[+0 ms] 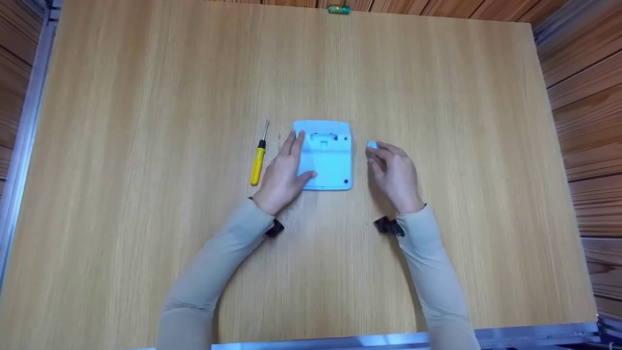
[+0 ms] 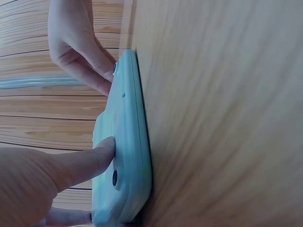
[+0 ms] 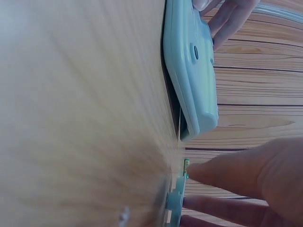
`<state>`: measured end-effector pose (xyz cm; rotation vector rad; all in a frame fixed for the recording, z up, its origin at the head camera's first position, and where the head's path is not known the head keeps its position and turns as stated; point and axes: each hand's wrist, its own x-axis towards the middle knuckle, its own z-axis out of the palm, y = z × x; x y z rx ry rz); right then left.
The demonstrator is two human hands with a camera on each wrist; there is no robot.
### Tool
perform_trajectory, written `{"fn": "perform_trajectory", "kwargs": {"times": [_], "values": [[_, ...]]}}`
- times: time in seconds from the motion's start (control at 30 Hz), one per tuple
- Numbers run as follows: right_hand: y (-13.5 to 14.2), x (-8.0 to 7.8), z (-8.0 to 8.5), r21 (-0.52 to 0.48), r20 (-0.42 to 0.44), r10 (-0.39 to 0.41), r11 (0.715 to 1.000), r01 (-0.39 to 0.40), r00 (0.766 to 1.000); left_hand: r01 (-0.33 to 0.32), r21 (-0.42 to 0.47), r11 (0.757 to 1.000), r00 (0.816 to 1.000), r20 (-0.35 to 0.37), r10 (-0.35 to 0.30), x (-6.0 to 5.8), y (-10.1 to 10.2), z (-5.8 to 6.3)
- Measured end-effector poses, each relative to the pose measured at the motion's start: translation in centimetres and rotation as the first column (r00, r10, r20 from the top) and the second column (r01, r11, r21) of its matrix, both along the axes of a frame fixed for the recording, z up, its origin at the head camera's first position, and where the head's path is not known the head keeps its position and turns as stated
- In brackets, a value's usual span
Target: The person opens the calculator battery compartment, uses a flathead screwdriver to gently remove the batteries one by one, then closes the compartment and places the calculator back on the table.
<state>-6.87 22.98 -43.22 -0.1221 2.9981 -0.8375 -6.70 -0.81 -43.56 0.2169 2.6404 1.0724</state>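
Observation:
A light blue device (image 1: 325, 167), shaped like a desk calculator, lies back side up on the table with an uncovered battery compartment (image 1: 323, 137). My left hand (image 1: 284, 172) rests along its left side, fingers fairly straight, with the thumb (image 2: 97, 158) on the back surface. To the right of the device, my right hand (image 1: 396, 172) pinches a small light blue battery cover (image 3: 175, 203) between thumb and fingers, close over the tabletop. Only a corner of that cover shows in the head view. Dark round feet sit on the device's back.
A screwdriver (image 1: 258, 163) with a yellow and black handle lies left of my left hand, tip pointing away. At the table's far edge is a small green cylinder (image 1: 338, 9). Metal rails (image 1: 24, 141) and wood-panelled walls (image 1: 588, 121) border the wooden table (image 1: 146, 97).

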Motion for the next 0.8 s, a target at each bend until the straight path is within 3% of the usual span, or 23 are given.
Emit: {"fn": "perform_trajectory", "kwargs": {"times": [0.23,0.8], "values": [[0.1,-0.5,-0.3,-0.003,-0.064,-0.014,1.000,0.014,0.998,0.000,0.004,1.000,1.000,-0.017,0.000,0.0,0.0,0.0],[0.2,-1.3,-0.2,-0.006,-0.044,-0.031,1.000,0.031,0.999,0.000,0.009,1.000,1.000,-0.004,0.000,0.0,0.0,-0.1]]}}
